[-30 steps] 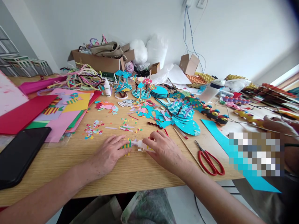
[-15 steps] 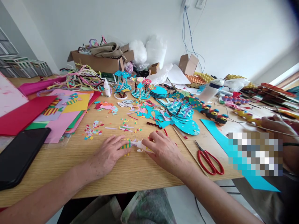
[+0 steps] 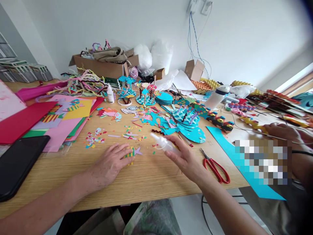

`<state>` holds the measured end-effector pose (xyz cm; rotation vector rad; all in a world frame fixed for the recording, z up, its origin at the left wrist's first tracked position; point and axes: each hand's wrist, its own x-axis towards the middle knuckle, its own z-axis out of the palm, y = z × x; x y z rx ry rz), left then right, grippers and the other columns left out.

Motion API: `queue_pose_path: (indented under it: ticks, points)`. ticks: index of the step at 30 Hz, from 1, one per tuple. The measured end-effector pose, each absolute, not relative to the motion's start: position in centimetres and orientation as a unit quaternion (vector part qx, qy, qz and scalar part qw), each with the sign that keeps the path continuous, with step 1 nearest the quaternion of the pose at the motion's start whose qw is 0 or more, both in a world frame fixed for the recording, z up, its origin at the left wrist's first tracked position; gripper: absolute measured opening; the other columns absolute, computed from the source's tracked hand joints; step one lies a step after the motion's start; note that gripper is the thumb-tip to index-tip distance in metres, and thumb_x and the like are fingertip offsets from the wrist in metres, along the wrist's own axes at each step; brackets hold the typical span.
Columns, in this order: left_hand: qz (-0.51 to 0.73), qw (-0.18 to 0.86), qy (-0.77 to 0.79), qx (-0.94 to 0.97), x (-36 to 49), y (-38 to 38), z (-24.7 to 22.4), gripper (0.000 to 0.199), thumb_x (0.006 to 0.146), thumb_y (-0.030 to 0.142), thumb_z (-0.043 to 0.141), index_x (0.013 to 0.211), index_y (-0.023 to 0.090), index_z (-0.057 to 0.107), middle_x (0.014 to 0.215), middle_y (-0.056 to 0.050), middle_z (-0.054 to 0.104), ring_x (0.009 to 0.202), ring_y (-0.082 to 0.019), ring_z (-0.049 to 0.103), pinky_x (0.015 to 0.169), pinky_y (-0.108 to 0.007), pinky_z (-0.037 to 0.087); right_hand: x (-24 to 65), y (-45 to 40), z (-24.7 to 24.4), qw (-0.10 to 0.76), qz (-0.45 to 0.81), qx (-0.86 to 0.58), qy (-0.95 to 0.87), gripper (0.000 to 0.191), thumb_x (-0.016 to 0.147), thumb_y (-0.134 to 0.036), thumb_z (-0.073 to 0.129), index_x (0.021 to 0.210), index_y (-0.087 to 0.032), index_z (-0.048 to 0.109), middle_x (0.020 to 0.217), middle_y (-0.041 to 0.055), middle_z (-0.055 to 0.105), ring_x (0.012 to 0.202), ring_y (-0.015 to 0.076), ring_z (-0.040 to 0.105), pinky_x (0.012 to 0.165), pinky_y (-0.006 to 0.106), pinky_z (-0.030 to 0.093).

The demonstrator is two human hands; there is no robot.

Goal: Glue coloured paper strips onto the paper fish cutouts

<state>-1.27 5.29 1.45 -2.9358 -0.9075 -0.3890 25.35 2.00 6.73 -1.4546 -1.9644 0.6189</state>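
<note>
My left hand [image 3: 113,160] lies flat on the table, fingers stretched out. Its fingertips press on a small paper fish [image 3: 133,152] with green and yellow stripes and a lilac tail; part of the fish is hidden under them. In my right hand [image 3: 184,156] is a white glue bottle [image 3: 168,145], tilted, its nozzle pointing up and to the left, off the table and apart from the fish. Small paper snippets [image 3: 130,134] lie just beyond my left hand.
Red-handled scissors [image 3: 216,168] and a blue paper strip [image 3: 230,151] lie to the right, near a co-worker's hand [image 3: 281,132]. A black phone [image 3: 23,163] and coloured paper sheets [image 3: 53,137] are on the left. Another glue bottle [image 3: 111,94] stands farther back.
My right hand has lifted the glue bottle off the fish's tail and moved right, turning the nozzle upward. The lilac tail now shows fully. My left hand stays on the fish.
</note>
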Motion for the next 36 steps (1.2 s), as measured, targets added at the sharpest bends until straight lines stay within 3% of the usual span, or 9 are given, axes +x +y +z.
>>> queue_pose_path:
  ticks: [5,11,16,22,30,36]
  points:
    - [-0.143,0.034,-0.284,-0.947,-1.3,5.5,1.5,0.050,0.076,-0.001,0.034,0.111,0.028,0.054,0.115,-0.001,0.057,0.115,-0.021,0.041,0.096,-0.041,0.032,27.2,3.8,7.4,0.471,0.350,-0.554,-0.591,0.039,0.080,-0.042,0.044,0.114,-0.023,0.043,0.113,0.0062,0.054,0.100,0.0215,0.052,0.080,0.033,0.043]
    - [-0.160,0.011,-0.281,-0.946,-0.7,6.0,3.0,0.045,0.071,0.000,0.036,0.104,0.020,0.058,0.105,-0.001,0.064,0.103,-0.019,0.051,0.092,-0.036,0.037,27.9,11.8,9.2,0.561,0.335,-0.510,-0.559,0.036,0.067,-0.036,0.060,0.095,-0.020,0.045,0.093,0.0046,0.061,0.086,0.0189,0.058,0.075,0.032,0.044]
    - [-0.191,-0.022,-0.252,-0.949,-0.9,6.7,4.3,0.042,0.070,0.004,0.038,0.099,0.025,0.060,0.104,0.001,0.064,0.099,-0.017,0.053,0.089,-0.030,0.040,27.6,20.9,8.3,0.490,0.189,-0.605,-0.598,0.032,0.062,-0.032,0.059,0.089,-0.019,0.049,0.083,0.0004,0.061,0.074,0.0148,0.058,0.066,0.026,0.045]
    - [-0.228,-0.012,-0.258,-0.939,-1.2,7.2,3.9,0.042,0.068,0.006,0.039,0.097,0.028,0.060,0.106,0.000,0.061,0.104,-0.017,0.049,0.091,-0.029,0.042,28.3,28.8,5.5,0.444,0.105,-0.690,-0.561,0.025,0.060,-0.029,0.059,0.081,-0.017,0.053,0.076,0.0014,0.060,0.065,0.0149,0.053,0.060,0.026,0.041]
    - [-0.330,-0.102,-0.336,-0.876,-3.2,9.1,5.3,0.029,0.082,0.009,0.034,0.095,0.024,0.056,0.092,0.001,0.064,0.091,-0.010,0.056,0.081,-0.017,0.045,28.9,31.8,2.4,0.369,0.073,-0.748,-0.547,0.029,0.062,-0.032,0.058,0.084,-0.014,0.056,0.076,0.0042,0.059,0.062,0.0144,0.050,0.054,0.025,0.034]
    - [-0.295,-0.182,-0.511,-0.787,-7.1,11.8,6.4,0.017,0.082,0.025,0.043,0.085,0.020,0.058,0.082,0.000,0.064,0.076,-0.014,0.059,0.068,-0.023,0.048,29.2,31.5,2.9,0.323,0.082,-0.770,-0.544,0.026,0.055,-0.027,0.064,0.076,-0.011,0.059,0.068,0.0046,0.058,0.060,0.0161,0.050,0.055,0.027,0.034]
